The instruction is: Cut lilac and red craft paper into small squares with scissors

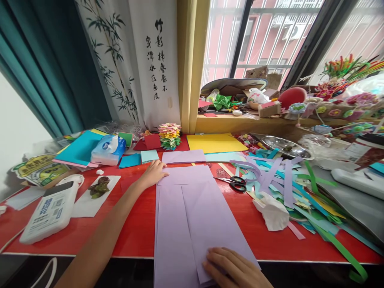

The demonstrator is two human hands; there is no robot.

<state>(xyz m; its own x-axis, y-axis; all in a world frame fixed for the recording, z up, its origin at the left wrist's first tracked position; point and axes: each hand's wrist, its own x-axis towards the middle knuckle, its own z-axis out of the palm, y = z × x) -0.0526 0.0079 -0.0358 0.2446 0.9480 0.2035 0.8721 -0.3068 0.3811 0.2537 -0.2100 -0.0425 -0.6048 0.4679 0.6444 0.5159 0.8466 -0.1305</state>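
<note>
Across the middle of the red worktop point(135, 232), a long piece of light purple paper point(216, 216) stretches from the center toward the near edge and reaches past it. Its surface shows layered panels, with a slanting edge running down its length and a line crossing it close to the far end. The person's left hand point(154, 175) rests palm down at the far left corner, fingers extended and thumb on the paper, not closed around anything. The right hand point(232, 266) lies over the near right part, its fingers relaxed and slightly bent on the surface, grasping nothing. Just beyond the far end lies a smaller purple rectangle point(183, 156), with a yellow sheet point(214, 143) behind it to the right. Scissors point(238, 185) with black handles lie just right of the paper, beside a loose heap of colored strips point(288, 180); a crumpled white tissue point(271, 212) sits at the heap's near left side. One green strip point(348, 260) trails over the near edge. On the left are a white device point(49, 212), a few dark fruits point(99, 188) on a white napkin point(87, 209), and, farther back, a tissue pack point(108, 150) beside blue sheets point(79, 146).
</note>
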